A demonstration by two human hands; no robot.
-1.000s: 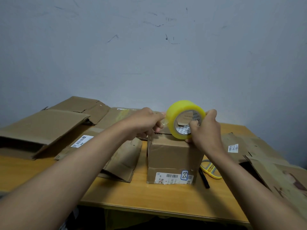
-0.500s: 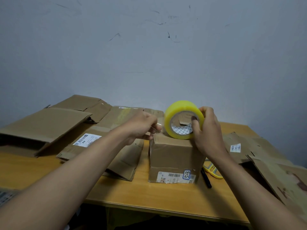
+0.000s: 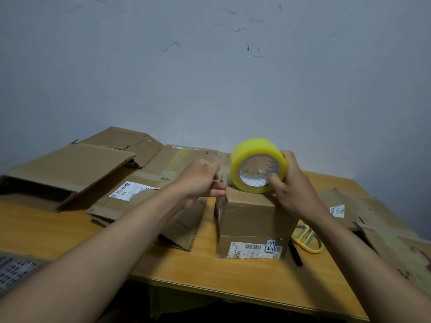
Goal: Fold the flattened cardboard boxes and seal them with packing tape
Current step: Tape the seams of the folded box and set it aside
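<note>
A small brown cardboard box [image 3: 254, 215] stood on the yellow wooden counter [image 3: 205, 271], near the front edge. It was folded up, and it had a white paper label [image 3: 254, 250] stuck low on its front side.

The big yellow roll of packing tape [image 3: 257, 165] sat on its edge on top of the box, at the back. The right hand [image 3: 290, 183] gripped the roll, with the fingers curled round its far side and the thumb [image 3: 274, 180] inside the hole. The left hand [image 3: 203, 179] was just beside the roll, over the left top corner of the box. Its fingers were pinched together on the loose end of the clear tape (the tape was thin and see-through, so it was hard to spot).

To the left of the box lay flattened brown cardboard boxes [image 3: 144, 192] in a heap, and one had a white label too. A large brown cardboard box [image 3: 67, 169] lay on its side at the far left of the counter. More flat brown cardboard [image 3: 373, 220] lay on the right side.

Yellow and grey scissors [image 3: 306, 238] lay on the counter just to the right of the small box. A black pen [image 3: 295, 252] lay right next to them, close to the box. A grey wall [image 3: 210, 66] with some dark scratches stood behind it all.
</note>
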